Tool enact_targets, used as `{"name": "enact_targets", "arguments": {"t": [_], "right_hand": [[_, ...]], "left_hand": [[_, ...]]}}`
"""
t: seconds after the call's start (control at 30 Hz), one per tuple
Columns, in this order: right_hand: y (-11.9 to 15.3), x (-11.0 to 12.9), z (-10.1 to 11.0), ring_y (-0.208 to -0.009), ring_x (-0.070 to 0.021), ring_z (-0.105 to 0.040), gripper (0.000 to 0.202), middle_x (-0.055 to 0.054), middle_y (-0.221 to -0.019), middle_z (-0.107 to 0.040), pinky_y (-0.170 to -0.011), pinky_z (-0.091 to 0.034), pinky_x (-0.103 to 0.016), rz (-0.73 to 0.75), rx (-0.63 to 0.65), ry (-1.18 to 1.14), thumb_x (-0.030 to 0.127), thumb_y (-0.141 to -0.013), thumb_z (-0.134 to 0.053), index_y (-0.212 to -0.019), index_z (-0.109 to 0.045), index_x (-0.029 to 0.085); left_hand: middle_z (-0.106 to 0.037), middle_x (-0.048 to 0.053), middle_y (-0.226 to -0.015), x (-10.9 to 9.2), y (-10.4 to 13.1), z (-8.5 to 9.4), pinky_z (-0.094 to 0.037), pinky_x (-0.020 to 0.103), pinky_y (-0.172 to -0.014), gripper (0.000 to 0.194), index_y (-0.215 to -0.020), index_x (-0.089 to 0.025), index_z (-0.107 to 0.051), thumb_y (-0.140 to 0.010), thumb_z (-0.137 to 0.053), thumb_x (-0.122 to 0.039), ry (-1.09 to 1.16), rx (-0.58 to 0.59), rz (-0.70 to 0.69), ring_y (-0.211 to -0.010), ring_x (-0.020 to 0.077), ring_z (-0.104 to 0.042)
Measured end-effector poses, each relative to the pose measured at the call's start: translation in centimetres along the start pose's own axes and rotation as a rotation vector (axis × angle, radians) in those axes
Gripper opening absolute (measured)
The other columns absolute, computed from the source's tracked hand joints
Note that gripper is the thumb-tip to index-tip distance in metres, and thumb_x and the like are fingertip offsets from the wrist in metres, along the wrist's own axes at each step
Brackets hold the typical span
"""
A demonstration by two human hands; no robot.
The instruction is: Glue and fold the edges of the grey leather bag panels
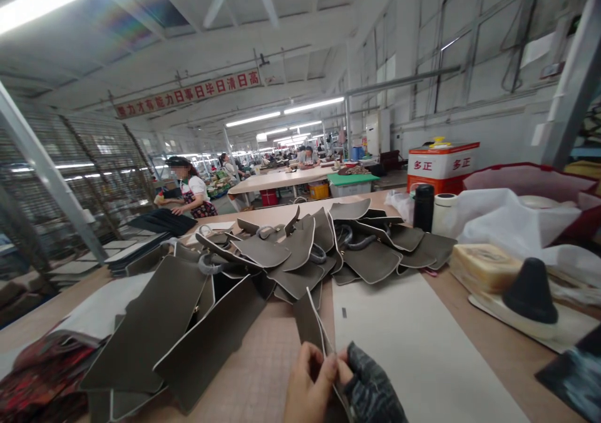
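Near the bottom middle, my left hand (312, 385) is bare, its thumb and fingers pinched on the edge of a grey-brown panel piece (307, 320) with pale edges. Beside it on the right, my right hand (370, 382) wears a dark patterned covering that leaves the fingertips bare; they are closed at the same edge. The piece stands tilted over the table. Behind the hands lies a heap of similar grey-brown pieces (295, 244), some with grey wrapped loops (211, 263). Larger folded panels (145, 323) lie at the left.
A pale sheet (408, 335) lies right of my hands on the table (253, 360). Farther right are a black cone (530, 291), a wrapped yellowish block (486, 266), a black bottle (423, 207) and a box (441, 163). A person (192, 191) stands back left.
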State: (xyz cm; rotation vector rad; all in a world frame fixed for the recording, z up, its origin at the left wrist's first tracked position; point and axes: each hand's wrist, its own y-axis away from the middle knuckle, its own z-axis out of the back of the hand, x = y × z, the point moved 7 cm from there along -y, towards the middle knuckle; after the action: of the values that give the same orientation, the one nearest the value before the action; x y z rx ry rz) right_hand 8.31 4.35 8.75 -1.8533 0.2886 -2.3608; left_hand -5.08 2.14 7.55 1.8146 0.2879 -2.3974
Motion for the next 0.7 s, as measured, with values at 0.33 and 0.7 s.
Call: {"name": "enact_targets", "arguments": {"t": [0.33,0.7], "right_hand": [[-2.5,-1.2,1.6,-0.055,-0.0177,-0.052,0.034,-0.002,-0.058,-0.057,-0.055,-0.044,-0.029,-0.084,0.113,-0.005,0.051,-0.076,-0.043,-0.062,-0.052,0.021],[-0.3,1.1,-0.2,-0.088,-0.0262,-0.062,0.02,-0.01,-0.088,-0.069,-0.085,-0.048,-0.04,0.274,0.122,-0.029,0.036,-0.077,-0.054,-0.076,-0.068,0.023]], "left_hand": [[-0.045,-0.005,-0.049,-3.4,0.9,4.2,-0.035,0.02,-0.042,0.045,-0.059,-0.019,-0.046,-0.066,-0.061,-0.061,0.062,-0.114,0.041,-0.042,0.0099,-0.045],[-0.041,-0.007,-0.049,-2.7,0.1,3.3,-0.039,0.02,-0.04,0.037,-0.062,-0.021,-0.04,-0.074,-0.059,-0.05,0.1,-0.19,0.008,-0.041,0.0101,-0.048]]}}
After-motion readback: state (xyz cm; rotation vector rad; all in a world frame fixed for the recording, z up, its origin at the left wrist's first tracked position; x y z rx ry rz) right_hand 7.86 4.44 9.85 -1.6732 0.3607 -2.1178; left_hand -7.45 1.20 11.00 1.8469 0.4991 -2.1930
